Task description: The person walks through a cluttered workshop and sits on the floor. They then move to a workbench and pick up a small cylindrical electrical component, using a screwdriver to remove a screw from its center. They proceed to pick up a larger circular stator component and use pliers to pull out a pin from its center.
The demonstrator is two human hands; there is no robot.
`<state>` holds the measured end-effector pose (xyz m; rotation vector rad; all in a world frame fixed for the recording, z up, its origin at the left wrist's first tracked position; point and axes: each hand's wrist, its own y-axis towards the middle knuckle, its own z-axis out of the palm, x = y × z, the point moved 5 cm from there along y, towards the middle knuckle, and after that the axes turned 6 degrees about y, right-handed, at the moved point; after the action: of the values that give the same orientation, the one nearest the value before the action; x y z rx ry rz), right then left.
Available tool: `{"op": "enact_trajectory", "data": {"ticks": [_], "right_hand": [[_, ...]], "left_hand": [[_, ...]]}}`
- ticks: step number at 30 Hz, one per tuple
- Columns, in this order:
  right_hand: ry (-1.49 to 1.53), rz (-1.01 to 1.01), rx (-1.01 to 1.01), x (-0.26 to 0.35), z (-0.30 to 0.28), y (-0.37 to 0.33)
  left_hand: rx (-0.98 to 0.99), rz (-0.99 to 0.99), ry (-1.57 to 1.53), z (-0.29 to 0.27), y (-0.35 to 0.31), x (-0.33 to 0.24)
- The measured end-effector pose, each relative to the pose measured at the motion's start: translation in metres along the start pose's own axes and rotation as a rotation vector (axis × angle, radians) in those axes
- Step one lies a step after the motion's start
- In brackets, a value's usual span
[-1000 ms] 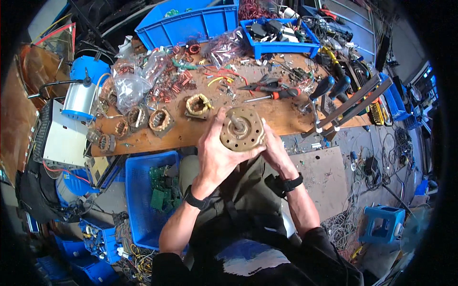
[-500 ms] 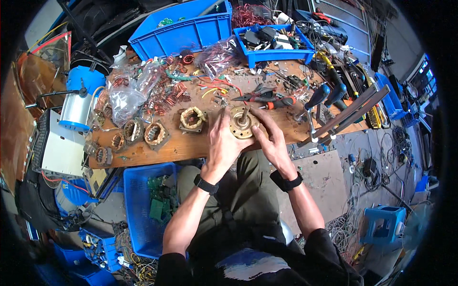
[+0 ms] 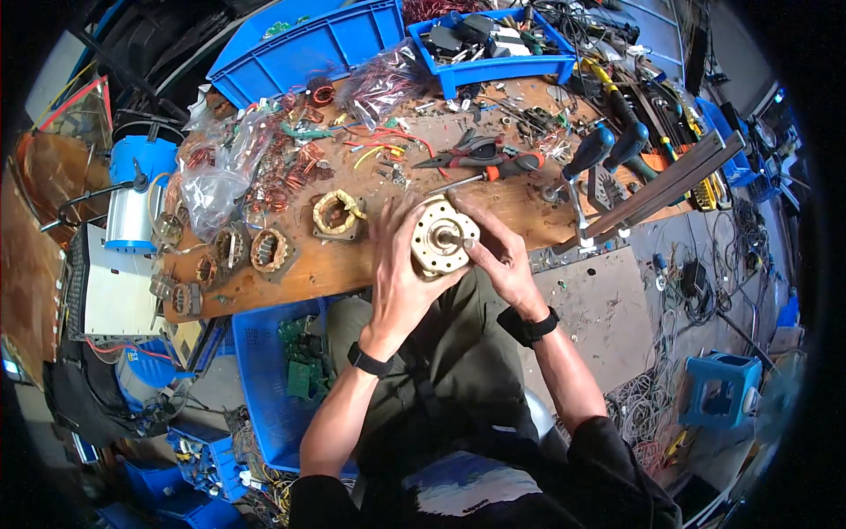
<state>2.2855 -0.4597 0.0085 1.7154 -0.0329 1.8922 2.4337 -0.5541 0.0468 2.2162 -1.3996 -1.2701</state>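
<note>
A wooden bench (image 3: 326, 264) spans the workshop, a bare strip along its near edge leaving open room left of centre. Below that edge sits a perforated blue crate (image 3: 264, 406); at the far edge stand a deep blue bin (image 3: 308, 55) and a shallower blue tray (image 3: 502, 69). A left hand (image 3: 397, 273) and a right hand (image 3: 507, 264) grasp a brass-toned motor housing (image 3: 430, 254) over the near edge, fingers curled round both sides, right thumb by its projecting shaft. Pliers (image 3: 463, 160) lie beyond; a yellow-wound stator (image 3: 326, 214) rests leftward. Green circuit boards (image 3: 300, 379) lie in the crate, black and white parts (image 3: 508, 41) in the tray.
</note>
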Motion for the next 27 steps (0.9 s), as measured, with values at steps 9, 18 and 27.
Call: {"op": "enact_trajectory", "data": {"ticks": [9,18,27], "right_hand": [[-0.01,-0.019,0.032,0.0,0.0,0.003],[0.051,0.023,0.008,-0.003,0.001,0.009],[0.122,0.087,-0.025,-0.008,-0.006,0.014]], "left_hand": [[0.0,0.083,0.077,-0.007,-0.003,-0.001],[0.095,0.036,0.064,-0.001,0.008,0.011],[0.237,-0.025,0.145,-0.004,0.037,0.012]]}}
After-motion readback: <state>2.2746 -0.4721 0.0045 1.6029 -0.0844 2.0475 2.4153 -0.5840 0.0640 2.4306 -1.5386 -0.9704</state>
